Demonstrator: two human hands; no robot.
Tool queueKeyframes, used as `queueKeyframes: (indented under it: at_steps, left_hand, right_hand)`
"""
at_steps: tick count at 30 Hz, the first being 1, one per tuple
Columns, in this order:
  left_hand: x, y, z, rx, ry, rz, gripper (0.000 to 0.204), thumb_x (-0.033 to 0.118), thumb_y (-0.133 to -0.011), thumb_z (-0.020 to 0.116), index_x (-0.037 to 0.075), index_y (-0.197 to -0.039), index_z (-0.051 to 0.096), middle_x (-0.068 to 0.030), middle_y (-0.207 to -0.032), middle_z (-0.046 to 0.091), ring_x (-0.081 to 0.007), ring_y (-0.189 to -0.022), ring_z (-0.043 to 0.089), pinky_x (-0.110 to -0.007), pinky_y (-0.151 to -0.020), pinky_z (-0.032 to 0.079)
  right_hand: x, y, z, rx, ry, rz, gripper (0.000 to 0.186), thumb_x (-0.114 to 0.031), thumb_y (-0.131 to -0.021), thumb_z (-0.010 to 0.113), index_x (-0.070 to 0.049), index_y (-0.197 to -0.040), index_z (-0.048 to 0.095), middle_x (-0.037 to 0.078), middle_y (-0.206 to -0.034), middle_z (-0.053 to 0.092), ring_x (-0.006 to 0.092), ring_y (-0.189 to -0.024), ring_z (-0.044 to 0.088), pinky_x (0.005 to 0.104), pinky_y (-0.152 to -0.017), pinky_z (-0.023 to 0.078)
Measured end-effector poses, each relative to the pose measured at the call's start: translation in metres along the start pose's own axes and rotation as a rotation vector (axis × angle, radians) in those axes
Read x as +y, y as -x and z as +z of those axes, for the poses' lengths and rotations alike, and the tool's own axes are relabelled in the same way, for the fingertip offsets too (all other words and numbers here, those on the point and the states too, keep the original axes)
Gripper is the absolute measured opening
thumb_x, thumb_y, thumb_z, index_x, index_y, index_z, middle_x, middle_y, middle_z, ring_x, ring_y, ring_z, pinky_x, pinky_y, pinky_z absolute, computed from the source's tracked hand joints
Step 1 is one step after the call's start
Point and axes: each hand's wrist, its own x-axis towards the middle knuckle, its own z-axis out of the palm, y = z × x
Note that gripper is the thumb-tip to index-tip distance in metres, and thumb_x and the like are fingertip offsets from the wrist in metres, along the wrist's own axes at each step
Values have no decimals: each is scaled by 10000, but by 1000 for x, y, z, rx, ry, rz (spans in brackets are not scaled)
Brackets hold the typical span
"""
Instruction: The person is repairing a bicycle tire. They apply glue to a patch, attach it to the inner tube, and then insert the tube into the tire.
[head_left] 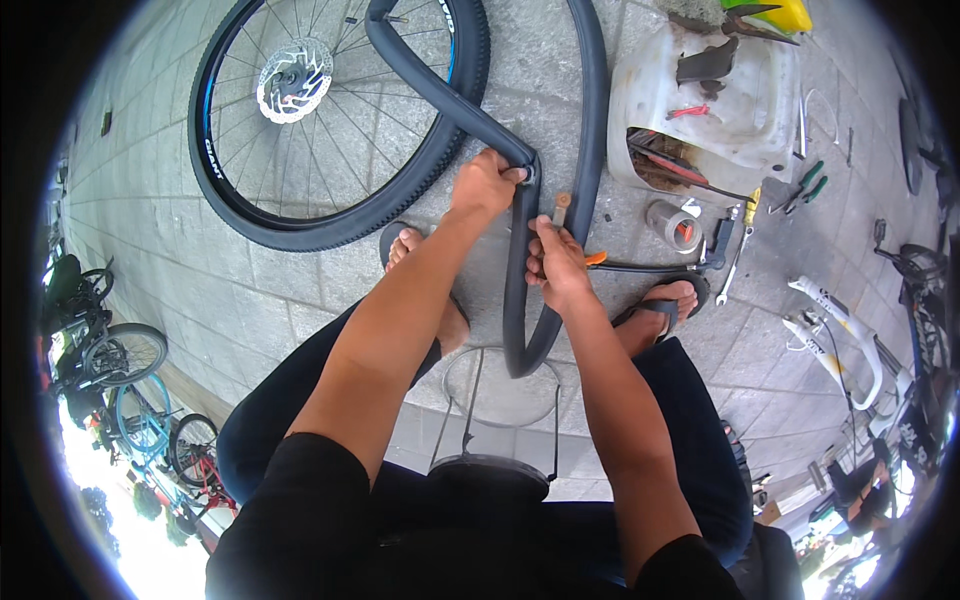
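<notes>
A black bicycle inner tube [594, 110] lies in a long loop in front of me, its near bend hanging between my knees. My left hand [486, 184] is closed on the tube, its fingertips at a small greyish spot [527, 175] where the tube folds. Just to the right, my right hand [560, 262] is wrapped around a slim hand tool [562, 203]. Its round brownish head points away from me, and an orange end [596, 259] sticks out beside the palm. The fingers hide the tool's middle. The right knuckles are close to the tube.
A bicycle wheel [468, 110] with a disc rotor lies at the far left. To the right stand a cut-open whitish plastic container [700, 130] with tools, a clear jar [674, 228], a hand pump [720, 245], a spanner [735, 265] and green-handled pliers [806, 188]. A white bike frame [845, 350] lies beyond.
</notes>
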Motion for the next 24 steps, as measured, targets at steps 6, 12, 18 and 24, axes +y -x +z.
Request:
queueKeyframes:
  at_steps: [6, 12, 18, 24]
  left_hand:
    - [4, 14, -2, 180, -537, 686, 104, 134, -951, 704, 97, -1048, 698, -74, -1061, 728, -349, -1020, 721, -476, -840, 602]
    - [-6, 2, -7, 129, -472, 817, 362, 251, -942, 727, 103, -1269, 682, -105, -1229, 670, -331, -1211, 642, -455, -1037, 526]
    - [-11, 11, -18, 27, -565, 664, 711, 569, -898, 792, 177, -1466, 621, -85, -1419, 580, -300, -1329, 545, -480, -1106, 440]
    - [-15, 15, -8, 71, -547, 549, 725, 561, -850, 843, 297, -1487, 621, -62, -1401, 558, -294, -1283, 522, -454, -1087, 399]
  right_hand:
    - [-1, -13, 1, 141, 350, -71, 360, -436, -1079, 660, -83, -1026, 618, 1, -759, 585, 115, -573, 542, 331, -491, 447]
    - [10, -8, -22, 157, 517, -220, 438, -445, -1096, 623, -28, -1208, 693, 95, -924, 718, 198, -824, 683, 349, -763, 557]
    - [22, 5, -54, 159, 555, -398, 485, -457, -1116, 598, -16, -1288, 701, 94, -955, 707, 189, -918, 661, 336, -864, 513]
    - [16, 25, -28, 39, 258, -294, 330, -362, -1115, 645, -100, -1309, 697, -59, -704, 513, 50, -478, 443, 266, -412, 364]
